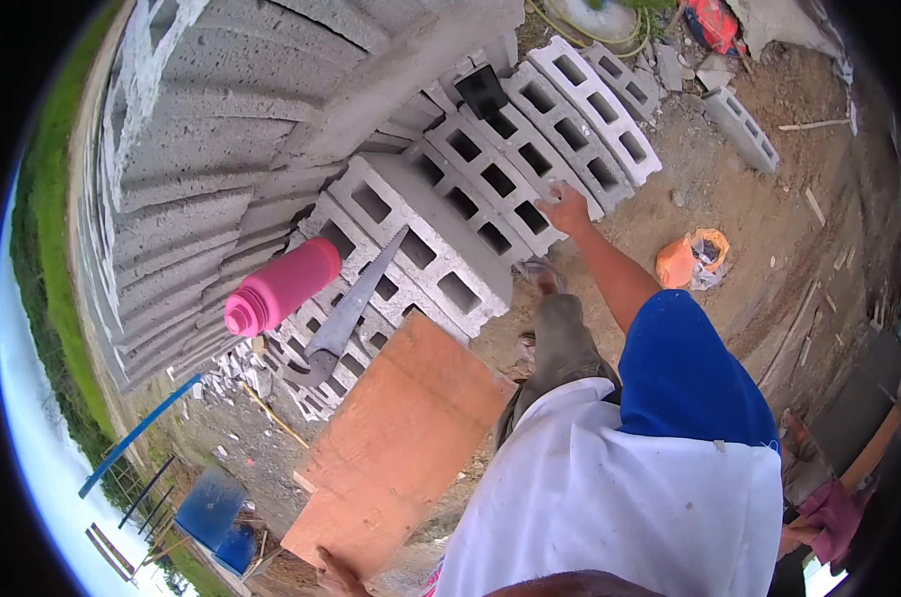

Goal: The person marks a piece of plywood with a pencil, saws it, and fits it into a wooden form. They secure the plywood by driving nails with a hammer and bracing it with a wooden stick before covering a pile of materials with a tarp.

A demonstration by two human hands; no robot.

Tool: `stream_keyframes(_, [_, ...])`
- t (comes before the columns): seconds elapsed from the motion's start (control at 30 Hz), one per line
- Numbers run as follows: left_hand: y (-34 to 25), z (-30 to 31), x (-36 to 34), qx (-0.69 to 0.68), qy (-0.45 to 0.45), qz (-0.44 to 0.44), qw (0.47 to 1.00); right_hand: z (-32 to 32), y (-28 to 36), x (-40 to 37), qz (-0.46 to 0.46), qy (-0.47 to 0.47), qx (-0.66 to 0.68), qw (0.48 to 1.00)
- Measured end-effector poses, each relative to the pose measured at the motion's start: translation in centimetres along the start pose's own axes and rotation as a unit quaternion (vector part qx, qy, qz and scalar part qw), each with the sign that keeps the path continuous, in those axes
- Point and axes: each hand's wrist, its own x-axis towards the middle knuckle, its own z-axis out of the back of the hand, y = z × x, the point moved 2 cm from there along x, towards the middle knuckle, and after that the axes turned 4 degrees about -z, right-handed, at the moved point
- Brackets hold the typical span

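My left hand [341, 575] grips the lower edge of a flat orange-brown plywood board [410, 428], its fingers partly hidden by it. A hand saw [356, 303] with a grey blade lies across the hollow concrete blocks just beyond the board's upper edge. Beside the saw, a pink water bottle [283, 287] lies on the stacked blocks. My right arm reaches out to a row of hollow blocks, and my right hand [567, 207] is closed at the edge of one concrete block [535, 181], fingers curled near its holes.
A tall block stack [241, 99] rises on the left. A dark rectangular object [482, 92] sits on the far blocks. One loose block [741, 129] and an orange bag [691, 261] are on the dirt. Another person [818, 517] is at the lower right.
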Motion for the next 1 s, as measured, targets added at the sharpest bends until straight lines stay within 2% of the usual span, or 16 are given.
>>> stream_keyframes(0.1, [1.3, 1.3, -0.7, -0.005, -0.061, -0.053, 0.997, 2.5, -2.7, -9.3, -0.043, 0.133, 0.023, 0.99])
stream_keyframes(0.17, [2.9, 2.6, -0.9, 0.011, -0.117, -0.096, 0.988, 3.6, -2.3, -15.1, 0.01, 0.15, -0.009, 0.989])
stream_keyframes(0.23, [7.6, 4.5, 0.5, -0.074, -0.1, -0.179, 0.976, 5.7, 2.6, -21.4, 0.058, 0.212, -0.015, 0.975])
stream_keyframes(0.27, [7.8, 5.7, -0.5, -0.058, -0.114, -0.195, 0.972, 5.4, 4.1, -24.0, 0.096, 0.252, 0.001, 0.963])
stream_keyframes(0.33, [6.3, 8.0, -3.5, -0.065, -0.136, -0.254, 0.955, 5.5, 9.4, -29.9, 0.141, 0.366, 0.026, 0.919])
stream_keyframes(0.37, [5.8, 9.1, -4.7, -0.086, -0.145, -0.299, 0.939, 5.5, 12.3, -33.1, 0.205, 0.408, 0.009, 0.889])
stream_keyframes(0.43, [4.9, 11.5, -7.7, 0.001, -0.187, -0.359, 0.915, 1.8, 15.7, -38.8, 0.3, 0.481, -0.016, 0.824])
stream_keyframes(0.53, [5.8, 13.4, -11.4, -0.052, -0.187, -0.431, 0.881, -4.1, 18.3, -47.3, 0.316, 0.587, 0.015, 0.745])
stream_keyframes(0.57, [6.4, 14.2, -12.9, -0.017, -0.194, -0.441, 0.876, -4.3, 18.7, -49.8, 0.186, 0.684, 0.067, 0.702])
stream_keyframes(0.6, [7.1, 15.2, -14.5, 0.022, -0.198, -0.451, 0.87, -3.8, 19.3, -52.6, 0.045, 0.761, 0.117, 0.637])
stream_keyframes(0.7, [10.2, 16.1, -19.3, 0.072, -0.213, -0.457, 0.861, -2.1, 20.7, -58.7, -0.152, 0.884, 0.233, 0.376])
stream_keyframes(0.8, [12.7, 15.6, -23.6, 0.076, -0.226, -0.425, 0.873, 0.5, 22.7, -62.2, -0.018, 0.923, 0.24, 0.3])
stream_keyframes(0.87, [14.3, 15.1, -26.5, 0.088, -0.234, -0.378, 0.892, 4.0, 25.2, -64.4, 0.213, 0.877, 0.087, 0.423])
stream_keyframes(0.9, [14.8, 14.9, -27.6, 0.102, -0.238, -0.346, 0.902, 4.9, 25.5, -65.3, 0.324, 0.825, 0.009, 0.462])
stream_keyframes(0.97, [17.2, 14.4, -29.0, 0.107, -0.237, -0.278, 0.925, 5.0, 23.4, -66.6, 0.543, 0.681, 0.17, 0.461])
stream_keyframes(1.0, [17.6, 14.3, -29.5, 0.13, -0.149, -0.121, 0.973, 5.5, 21.5, -68.4, 0.621, 0.605, 0.255, 0.429])
